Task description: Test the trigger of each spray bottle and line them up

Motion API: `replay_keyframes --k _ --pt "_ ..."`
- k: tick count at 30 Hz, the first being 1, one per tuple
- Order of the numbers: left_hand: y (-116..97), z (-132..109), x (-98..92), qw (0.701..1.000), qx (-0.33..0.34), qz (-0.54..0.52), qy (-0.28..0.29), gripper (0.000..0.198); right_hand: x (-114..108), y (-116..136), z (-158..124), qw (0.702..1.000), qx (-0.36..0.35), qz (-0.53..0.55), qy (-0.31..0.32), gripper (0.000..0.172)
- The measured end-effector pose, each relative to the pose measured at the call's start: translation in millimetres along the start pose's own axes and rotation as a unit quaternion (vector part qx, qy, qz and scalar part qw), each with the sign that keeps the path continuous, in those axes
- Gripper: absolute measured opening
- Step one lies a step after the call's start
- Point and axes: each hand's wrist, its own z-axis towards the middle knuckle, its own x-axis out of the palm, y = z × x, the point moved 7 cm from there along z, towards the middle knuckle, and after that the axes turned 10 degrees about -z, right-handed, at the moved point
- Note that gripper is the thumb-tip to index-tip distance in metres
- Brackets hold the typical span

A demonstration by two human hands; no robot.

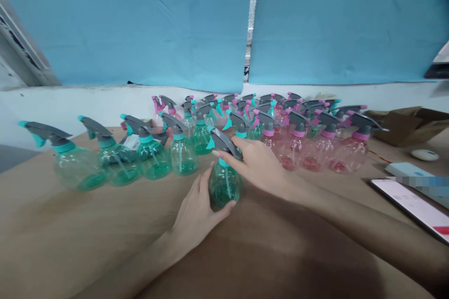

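Between my hands stands a round green spray bottle [226,186] with a grey and turquoise trigger head. The fingers and thumb of my left hand [198,210] curve around its lower body. My right hand [257,161] grips the spray head from the right, thumb along its near side. Just left of it is a row of green spray bottles, the nearest a green bottle [183,154] holding a little green colour at its base. To the right, pink spray bottles [296,152] stand close together, with more bottles of both colours behind.
An open cardboard box [409,124] stands at the right behind a white computer mouse [425,155]. Near the right edge lie a phone [409,201] with a lit screen and a pale blue-white box [410,171]. A blue curtain [140,23] hangs behind the wooden table [70,233].
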Motion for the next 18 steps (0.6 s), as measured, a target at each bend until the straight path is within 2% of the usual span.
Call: replay_keyframes --k 6,11,15,18 --pt "1.4 -0.9 5.1 0.999 0.014 -0.033 -0.004 0.078 0.9 -0.3 -1.6 0.997 -0.026 0.073 -0.006 0.038" --pt "7.0 -3.1 9.2 0.998 -0.002 -0.056 0.010 0.075 10.9 -4.8 -2.3 0.981 -0.046 0.188 0.010 0.032" --pt "9.0 -5.7 12.8 0.997 -0.018 -0.064 0.043 0.078 19.4 -7.9 -4.6 0.951 -0.027 0.305 0.042 0.052" --pt "4.0 -8.5 16.0 0.994 0.008 -0.071 0.084 0.083 24.2 -9.6 -8.6 0.934 -0.018 0.355 0.046 0.053"
